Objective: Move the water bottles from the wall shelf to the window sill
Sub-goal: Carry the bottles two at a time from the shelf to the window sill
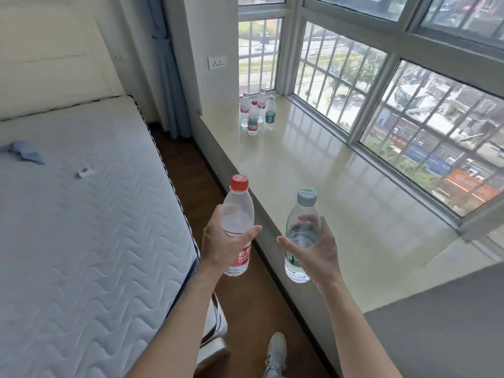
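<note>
My left hand [222, 241] grips a clear water bottle with a red cap and red label [237, 211], held upright over the floor gap beside the sill. My right hand [316, 246] grips a clear water bottle with a grey cap and green label [302, 222], upright just above the near edge of the window sill [313, 165]. Several more water bottles [256, 113] stand grouped at the sill's far left corner by the window. The wall shelf is out of view.
A bare quilted mattress [81, 214] fills the left side, with a blue cloth [24, 152] and a small white item on it. A narrow strip of brown floor [191, 170] runs between bed and sill. Barred windows [409, 105] line the sill's far side. My shoes show below.
</note>
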Action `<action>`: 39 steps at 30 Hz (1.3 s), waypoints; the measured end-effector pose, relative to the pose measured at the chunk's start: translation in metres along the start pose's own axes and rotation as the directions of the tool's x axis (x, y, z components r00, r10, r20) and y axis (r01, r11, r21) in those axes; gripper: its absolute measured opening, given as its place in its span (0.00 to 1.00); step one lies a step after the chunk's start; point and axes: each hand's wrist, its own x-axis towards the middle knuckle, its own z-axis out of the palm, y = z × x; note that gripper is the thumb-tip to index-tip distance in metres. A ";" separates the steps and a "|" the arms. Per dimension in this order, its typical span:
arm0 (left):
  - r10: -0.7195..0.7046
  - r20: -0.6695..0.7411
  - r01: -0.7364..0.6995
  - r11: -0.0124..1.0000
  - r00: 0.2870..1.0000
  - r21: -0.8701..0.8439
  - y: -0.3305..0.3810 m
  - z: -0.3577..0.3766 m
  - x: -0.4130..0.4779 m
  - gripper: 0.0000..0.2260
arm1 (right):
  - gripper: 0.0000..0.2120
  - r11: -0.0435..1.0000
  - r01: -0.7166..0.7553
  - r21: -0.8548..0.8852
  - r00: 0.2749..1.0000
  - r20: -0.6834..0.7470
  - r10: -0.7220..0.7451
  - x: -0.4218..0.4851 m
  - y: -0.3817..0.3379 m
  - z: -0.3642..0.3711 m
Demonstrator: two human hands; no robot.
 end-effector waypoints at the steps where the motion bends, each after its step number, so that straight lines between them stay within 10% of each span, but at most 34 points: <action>1: -0.011 -0.015 0.011 1.000 1.000 0.003 0.003 0.006 0.014 0.27 | 0.29 1.000 0.006 0.004 1.000 0.026 -0.007 0.020 -0.001 0.000; 22: -0.147 -0.409 0.188 0.980 0.901 0.061 -0.019 -0.010 0.187 0.25 | 0.29 0.996 0.063 0.058 0.918 0.389 -0.080 0.242 -0.025 0.127; 39: -0.165 -0.396 0.162 0.986 0.903 -0.040 -0.087 -0.128 0.451 0.25 | 0.31 0.991 0.094 0.092 0.948 0.295 -0.118 0.448 -0.094 0.337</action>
